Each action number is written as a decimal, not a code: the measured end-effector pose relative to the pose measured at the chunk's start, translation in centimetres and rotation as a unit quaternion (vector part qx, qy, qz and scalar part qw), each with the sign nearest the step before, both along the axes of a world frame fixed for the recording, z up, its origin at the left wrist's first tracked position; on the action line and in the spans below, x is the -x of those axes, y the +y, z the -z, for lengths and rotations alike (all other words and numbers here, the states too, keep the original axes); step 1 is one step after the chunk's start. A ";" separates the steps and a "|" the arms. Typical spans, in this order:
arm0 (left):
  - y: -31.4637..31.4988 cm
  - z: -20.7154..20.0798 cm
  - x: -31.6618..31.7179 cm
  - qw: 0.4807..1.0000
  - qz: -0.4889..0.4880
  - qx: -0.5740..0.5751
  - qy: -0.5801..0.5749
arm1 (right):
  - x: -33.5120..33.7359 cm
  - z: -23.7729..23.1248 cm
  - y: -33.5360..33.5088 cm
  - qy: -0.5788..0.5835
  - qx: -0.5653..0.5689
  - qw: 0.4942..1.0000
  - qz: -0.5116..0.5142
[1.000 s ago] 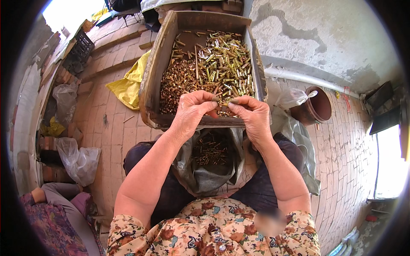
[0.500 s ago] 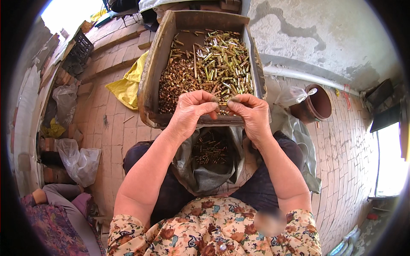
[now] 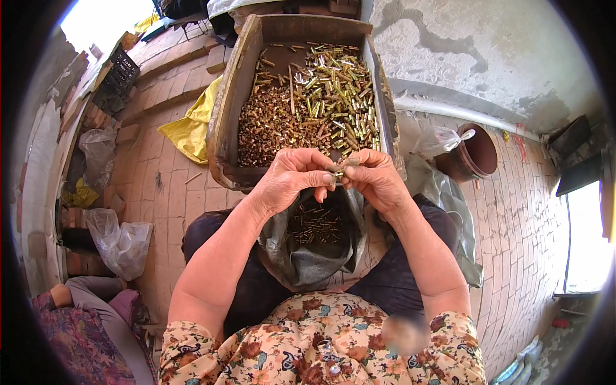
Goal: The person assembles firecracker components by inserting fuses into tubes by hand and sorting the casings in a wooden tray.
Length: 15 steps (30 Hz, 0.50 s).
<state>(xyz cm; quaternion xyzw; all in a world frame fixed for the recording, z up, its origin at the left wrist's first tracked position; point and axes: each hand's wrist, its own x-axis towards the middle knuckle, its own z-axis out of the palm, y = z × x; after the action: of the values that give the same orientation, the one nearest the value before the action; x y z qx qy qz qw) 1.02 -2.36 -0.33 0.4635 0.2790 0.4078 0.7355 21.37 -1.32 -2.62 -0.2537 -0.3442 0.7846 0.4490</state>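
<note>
Both hands meet over the lap: left hand (image 3: 292,179) and right hand (image 3: 375,179) pinch closed on one small brass piece (image 3: 339,169), fingertips close, likely for twisting it. Directly below at six o'clock gapes a grey cloth bag (image 3: 308,256) catching pieces. At twelve o'clock, a worn wooden crate (image 3: 224,128) brims with shiny brass tubes.

Small brass fitting (image 3: 338,170) pinched between your fingertips

You hold it just past the near edge of the wooden tray (image 3: 226,128), above the grey sack (image 3: 308,263) of loose brass pieces on your lap.
</note>
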 end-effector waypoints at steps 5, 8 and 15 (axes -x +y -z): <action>-0.6 -0.1 0.3 0.999 0.009 -0.016 0.028 | 0.0 0.1 -0.6 0.007 0.005 0.999 -0.033; -1.2 -0.7 0.3 0.998 0.038 -0.022 0.038 | -0.3 -0.1 -0.6 -0.003 -0.006 0.998 -0.062; -2.4 -1.7 0.1 0.990 0.076 -0.045 0.105 | -0.8 -0.1 -0.8 -0.037 -0.020 0.991 -0.126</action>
<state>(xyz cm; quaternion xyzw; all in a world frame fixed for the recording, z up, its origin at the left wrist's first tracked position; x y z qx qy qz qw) 0.90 -4.71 1.36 0.5567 0.2998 0.3118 0.7093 22.20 -2.13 -2.52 -0.2282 -0.4059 0.8178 0.3381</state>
